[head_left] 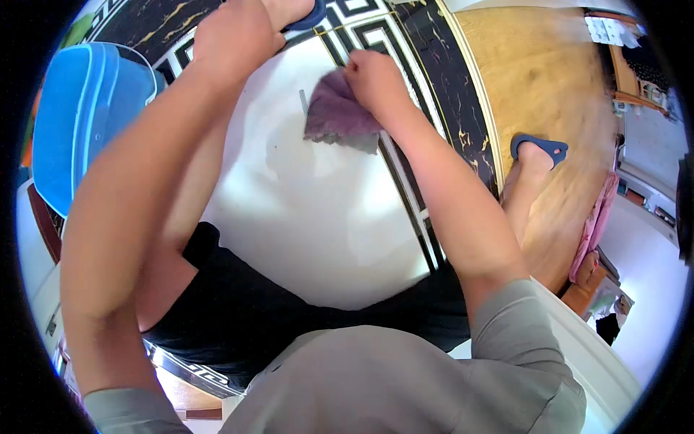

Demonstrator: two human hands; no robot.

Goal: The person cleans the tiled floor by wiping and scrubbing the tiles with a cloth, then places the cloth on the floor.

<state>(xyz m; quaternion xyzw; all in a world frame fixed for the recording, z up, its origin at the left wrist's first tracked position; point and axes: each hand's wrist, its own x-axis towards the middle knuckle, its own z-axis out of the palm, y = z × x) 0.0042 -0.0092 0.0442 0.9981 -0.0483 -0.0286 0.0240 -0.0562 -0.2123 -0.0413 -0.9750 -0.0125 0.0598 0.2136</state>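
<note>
My right hand (pixel 369 81) is closed on one corner of a purple-grey cloth (pixel 340 116), which hangs down over the glossy white floor tile (pixel 289 202). At the top left my left hand (pixel 235 40) is bent over beside my left foot, near the dark blue slipper (pixel 311 16). Its fingers are mostly turned away, and whether they hold anything is hidden.
A blue bucket (pixel 94 108) with a white handle stands at the left. Black and white patterned border tiles (pixel 444 87) run along the right and top. Beyond them lies a wooden floor (pixel 549 79), with my other foot in a blue slipper (pixel 538 145).
</note>
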